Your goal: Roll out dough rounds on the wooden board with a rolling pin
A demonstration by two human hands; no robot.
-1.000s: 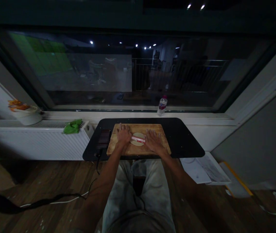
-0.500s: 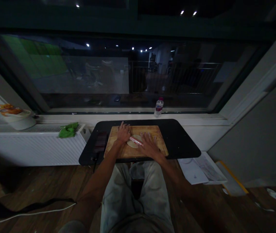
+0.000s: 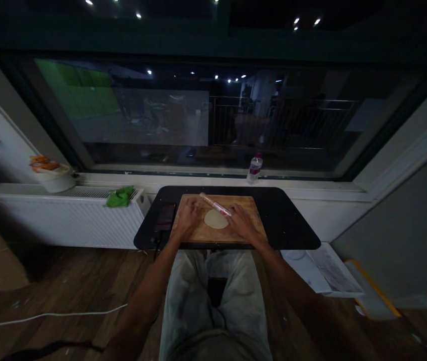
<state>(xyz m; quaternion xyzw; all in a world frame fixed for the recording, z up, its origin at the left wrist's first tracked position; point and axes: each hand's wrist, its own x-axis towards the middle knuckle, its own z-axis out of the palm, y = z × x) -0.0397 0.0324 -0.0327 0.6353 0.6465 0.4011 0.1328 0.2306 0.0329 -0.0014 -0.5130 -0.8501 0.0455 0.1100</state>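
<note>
A flat round of dough (image 3: pixel 215 219) lies on the wooden cutting board (image 3: pixel 249 204). Slanting across the board just beyond the dough is a rolling pin (image 3: pixel 215 204), pale at its far left end and with a red and white section near the right. My right hand (image 3: pixel 240 221) closes over the pin's right end. To the left of the dough, my left hand (image 3: pixel 189 216) rests low over the board with its fingers stretched out, off the pin and slightly blurred.
The board sits on a black tabletop (image 3: pixel 292 225), with a phone (image 3: pixel 166 216) and its cable at the left. A bottle (image 3: pixel 254 169) stands on the windowsill. On the radiator are a green cloth (image 3: pixel 120 196) and a white tub (image 3: pixel 57 181). White trays (image 3: pixel 334 273) lie on the floor at right.
The rolling pin has moved off the dough to its far side, more of it now showing. My left hand has come off the pin and nearer to me. The view has shifted left.
</note>
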